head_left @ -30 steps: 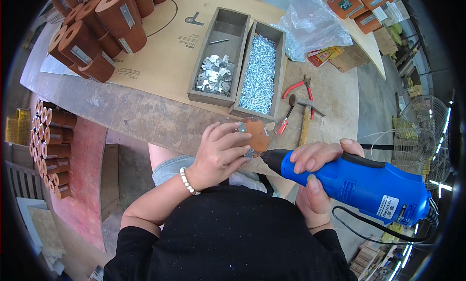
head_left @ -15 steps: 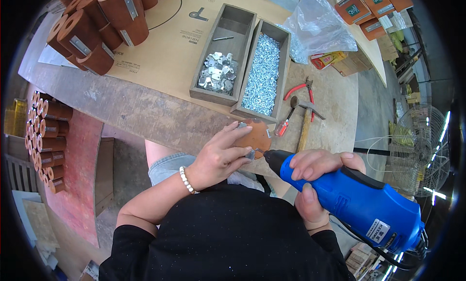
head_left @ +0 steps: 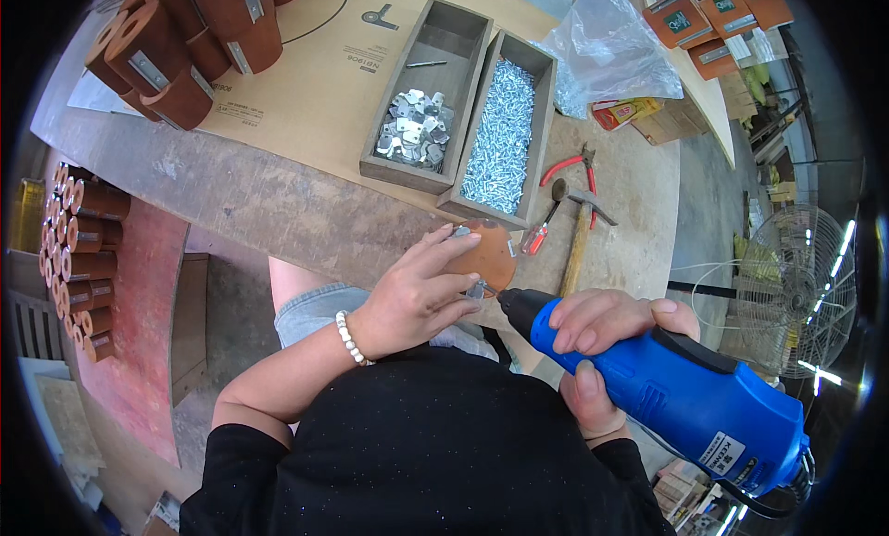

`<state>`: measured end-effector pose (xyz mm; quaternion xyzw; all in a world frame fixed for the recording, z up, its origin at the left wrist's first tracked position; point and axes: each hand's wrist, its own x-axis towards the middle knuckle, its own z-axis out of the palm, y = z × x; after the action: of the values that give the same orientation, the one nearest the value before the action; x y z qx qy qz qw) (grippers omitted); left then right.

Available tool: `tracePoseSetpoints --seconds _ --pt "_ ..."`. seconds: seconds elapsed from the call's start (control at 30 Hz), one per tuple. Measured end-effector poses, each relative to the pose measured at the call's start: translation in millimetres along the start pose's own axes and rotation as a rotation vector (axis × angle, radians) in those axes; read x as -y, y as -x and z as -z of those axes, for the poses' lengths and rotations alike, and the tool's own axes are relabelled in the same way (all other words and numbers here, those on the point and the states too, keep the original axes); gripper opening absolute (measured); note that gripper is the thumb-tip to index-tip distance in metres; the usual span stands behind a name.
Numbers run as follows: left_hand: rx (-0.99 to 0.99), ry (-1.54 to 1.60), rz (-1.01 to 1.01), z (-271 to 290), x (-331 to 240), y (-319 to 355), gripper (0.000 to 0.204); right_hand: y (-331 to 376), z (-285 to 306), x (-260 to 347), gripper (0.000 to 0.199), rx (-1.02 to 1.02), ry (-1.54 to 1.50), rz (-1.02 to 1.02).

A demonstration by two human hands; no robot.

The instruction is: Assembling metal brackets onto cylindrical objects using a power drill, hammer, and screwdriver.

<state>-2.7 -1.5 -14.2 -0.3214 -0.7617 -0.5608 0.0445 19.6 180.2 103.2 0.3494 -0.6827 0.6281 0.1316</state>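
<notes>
My left hand is closed on a round, reddish-brown wooden piece at the table's front edge. Small metal tabs show on the piece, and a metal clip sits by my fingertips. Wrapped around a blue electric screwdriver, my right hand points its black nose left, toward the clip. Whether the bit touches a screw is too small to tell. Beyond my hands stand two grey wooden trays: one holds metal clips and a thin metal rod, the other is full of silvery screws.
Right of the trays lie a hammer, a red-handled screwdriver and red pliers. Brown cylinders with metal strips stand far left, more below left. A plastic bag lies far right, near a wire fan.
The view has shifted slightly. More of the brown piece's face shows, and the electric screwdriver's nose sits slightly lower against it. Both hands keep their hold.
</notes>
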Motion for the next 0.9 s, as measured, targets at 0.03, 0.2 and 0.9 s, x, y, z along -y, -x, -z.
tracePoseSetpoints --seconds 0.03,0.2,0.9 --pt "-0.003 -0.007 -0.005 -0.1 -0.1 -0.2 0.027 -0.2 -0.7 0.2 0.075 -0.004 -0.005 0.004" --pt "-0.011 -0.022 -0.003 -1.5 0.2 0.1 0.028 -1.2 -2.4 1.0 0.075 -0.006 0.002 -0.008" --pt "-0.008 -0.047 -0.022 -2.0 3.2 2.3 0.027 -9.6 -5.6 1.1 0.07 0.019 0.009 -0.059"
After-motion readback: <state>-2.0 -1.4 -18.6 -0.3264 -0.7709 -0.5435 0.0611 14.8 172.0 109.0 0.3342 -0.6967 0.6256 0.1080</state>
